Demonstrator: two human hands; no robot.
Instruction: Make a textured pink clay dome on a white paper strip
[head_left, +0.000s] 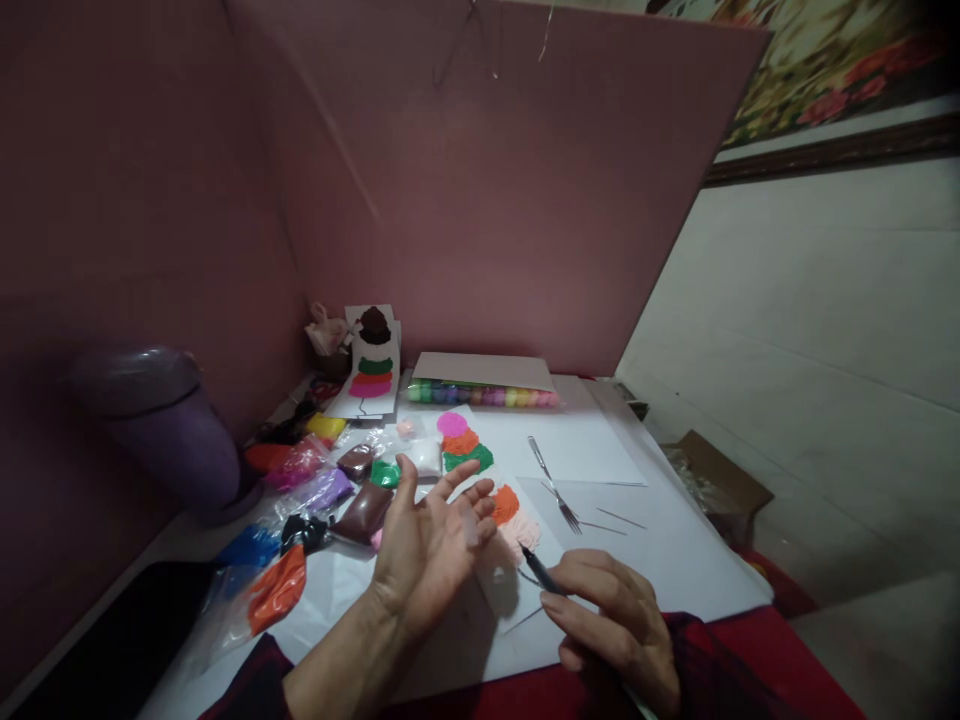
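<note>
My left hand (431, 545) is held palm up above the paper, fingers stretched and apart. A small pale patch shows near the base of its fingers; I cannot tell what it is. In my right hand (619, 620) is a black pen (538, 570), its tip pointing at the sheet. Beneath the hands, a white sheet (529, 612) bears textured clay patches: magenta (453, 425), green (470, 459), orange (506, 503) and pale pink (523, 532). A dark curved line runs beside the pen tip. My left hand hides part of the sheet.
Bags of coloured clay, such as orange (277, 590) and brown (364, 512), crowd the left. A fork (555, 485) and thin sticks (621, 518) lie right of centre. Behind stand a clay picture card (373, 370) and a colourful pack (484, 393); a purple container (169, 440) is far left.
</note>
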